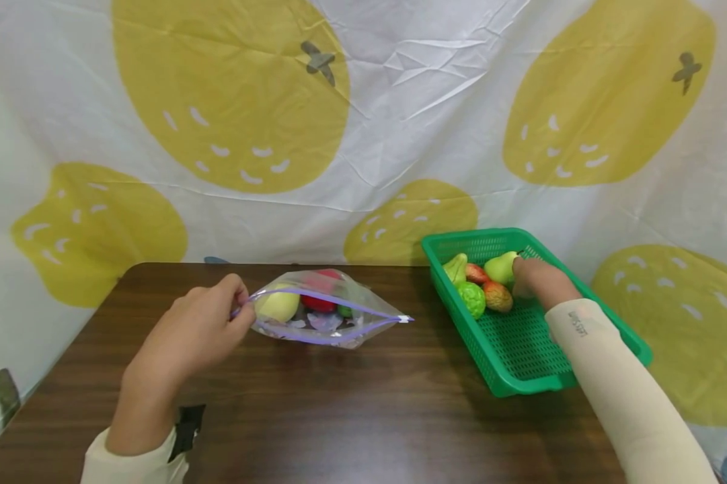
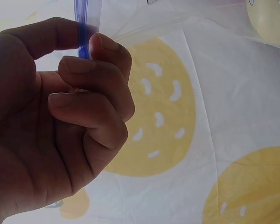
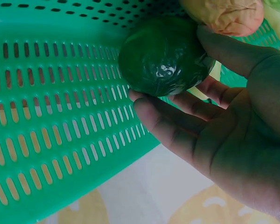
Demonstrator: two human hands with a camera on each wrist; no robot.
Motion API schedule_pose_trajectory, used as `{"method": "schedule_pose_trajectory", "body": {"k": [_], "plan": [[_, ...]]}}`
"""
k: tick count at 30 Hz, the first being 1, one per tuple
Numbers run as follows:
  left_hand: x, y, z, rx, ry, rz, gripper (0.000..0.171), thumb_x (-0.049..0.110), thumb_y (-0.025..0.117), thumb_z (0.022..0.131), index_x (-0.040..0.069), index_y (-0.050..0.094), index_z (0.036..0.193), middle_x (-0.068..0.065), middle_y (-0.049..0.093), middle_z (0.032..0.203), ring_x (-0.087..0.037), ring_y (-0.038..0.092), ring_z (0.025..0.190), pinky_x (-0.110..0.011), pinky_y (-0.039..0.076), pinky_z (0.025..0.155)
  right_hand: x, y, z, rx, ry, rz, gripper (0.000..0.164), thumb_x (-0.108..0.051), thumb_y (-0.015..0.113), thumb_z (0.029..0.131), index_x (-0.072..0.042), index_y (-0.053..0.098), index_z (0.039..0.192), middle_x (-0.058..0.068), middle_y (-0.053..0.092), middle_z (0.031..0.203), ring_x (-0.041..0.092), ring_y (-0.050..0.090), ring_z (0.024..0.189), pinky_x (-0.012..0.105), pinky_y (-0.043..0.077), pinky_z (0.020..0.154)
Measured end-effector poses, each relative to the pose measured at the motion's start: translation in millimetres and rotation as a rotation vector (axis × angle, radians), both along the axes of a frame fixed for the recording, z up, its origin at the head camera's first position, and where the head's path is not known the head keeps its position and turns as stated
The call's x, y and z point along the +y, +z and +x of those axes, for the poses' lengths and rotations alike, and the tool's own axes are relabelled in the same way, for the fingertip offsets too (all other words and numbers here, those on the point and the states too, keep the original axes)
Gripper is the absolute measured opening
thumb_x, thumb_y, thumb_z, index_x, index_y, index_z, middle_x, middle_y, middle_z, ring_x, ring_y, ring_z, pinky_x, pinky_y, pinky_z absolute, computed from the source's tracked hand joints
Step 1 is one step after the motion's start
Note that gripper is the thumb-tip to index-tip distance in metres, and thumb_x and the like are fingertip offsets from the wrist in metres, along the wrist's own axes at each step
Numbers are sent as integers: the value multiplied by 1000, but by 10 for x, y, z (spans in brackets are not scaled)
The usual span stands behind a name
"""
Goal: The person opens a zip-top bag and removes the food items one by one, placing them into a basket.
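Observation:
At the left, my left hand (image 1: 200,329) pinches the edge of a clear zip bag (image 1: 372,308) between thumb and fingers; its purple zip strip (image 2: 84,28) shows in the left wrist view. The bag's mouth gapes, and inside lie a pale yellow round fruit (image 1: 280,306), a red one (image 1: 319,302) and a partly hidden green one. My right hand (image 1: 539,279) reaches into the green basket (image 1: 465,335). In the right wrist view its thumb and fingers grip a glossy dark green round fruit or vegetable (image 3: 163,58) beside the basket wall, hidden in the head view.
Within the basket sit a green pear (image 1: 501,268), a green leafy ball (image 1: 472,300), a reddish wrinkled fruit (image 1: 498,296), a smaller reddish one (image 1: 475,273) and a yellow-green knobbly piece (image 1: 456,268). A lemon-print cloth (image 1: 393,134) hangs behind the brown table (image 1: 339,417).

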State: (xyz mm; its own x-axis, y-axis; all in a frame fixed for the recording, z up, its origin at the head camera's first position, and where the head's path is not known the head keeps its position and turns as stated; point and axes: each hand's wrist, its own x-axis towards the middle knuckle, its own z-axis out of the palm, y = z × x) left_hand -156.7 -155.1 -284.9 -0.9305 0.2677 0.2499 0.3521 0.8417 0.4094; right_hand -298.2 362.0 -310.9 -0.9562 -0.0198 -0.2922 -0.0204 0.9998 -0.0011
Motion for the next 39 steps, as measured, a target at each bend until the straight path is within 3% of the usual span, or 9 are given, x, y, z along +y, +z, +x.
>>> {"method": "schedule_pose_trajectory", "body": {"k": [5,13,19,27,33,36,39], "plan": [[-2,4,5,-3,4,-2,13,19,51,93,7,56,95,-2,51,63,-19,48,57,-36,38,52,-10,-43,-4,2,-8,8,44,1,60,83,17,47,121,37,58,110,39,55,91,58,48,86],[-3,16,10,-13,7,-1,14,20,51,93,7,55,95,-2,50,63,-19,47,56,-35,37,52,-16,-49,-21,-21,19,86,28,4,70,68,7,62,95,24,62,92,32,52,78,48,52,76],[18,9,3,-3,-1,2,12,18,51,92,7,55,94,-2,50,63,-19,48,56,-35,38,52,15,-33,27,-23,14,75,36,3,71,69,10,62,104,27,62,99,33,54,83,53,52,82],[43,11,-13,7,-8,5,12,18,52,92,7,56,93,-2,52,63,-20,49,57,-36,38,52,55,10,42,18,5,12,29,1,71,71,8,62,97,23,63,92,30,50,77,46,49,72],[44,4,-11,8,-4,4,13,19,52,92,7,56,94,-3,52,64,-22,50,58,-38,39,53,-191,294,115,206,144,49,11,-5,69,77,3,62,80,20,63,80,31,53,71,47,49,65],[29,10,-12,8,5,1,13,19,52,92,7,56,95,-4,53,65,-23,50,58,-38,39,53,-524,534,249,277,185,33,16,-9,64,86,6,64,92,24,67,92,36,59,82,52,52,69],[7,16,-12,12,16,2,13,19,51,92,7,56,95,-4,53,66,-23,50,58,-38,39,53,-937,733,430,354,241,7,30,-13,64,90,7,63,113,27,66,113,41,60,99,57,53,79]]}}
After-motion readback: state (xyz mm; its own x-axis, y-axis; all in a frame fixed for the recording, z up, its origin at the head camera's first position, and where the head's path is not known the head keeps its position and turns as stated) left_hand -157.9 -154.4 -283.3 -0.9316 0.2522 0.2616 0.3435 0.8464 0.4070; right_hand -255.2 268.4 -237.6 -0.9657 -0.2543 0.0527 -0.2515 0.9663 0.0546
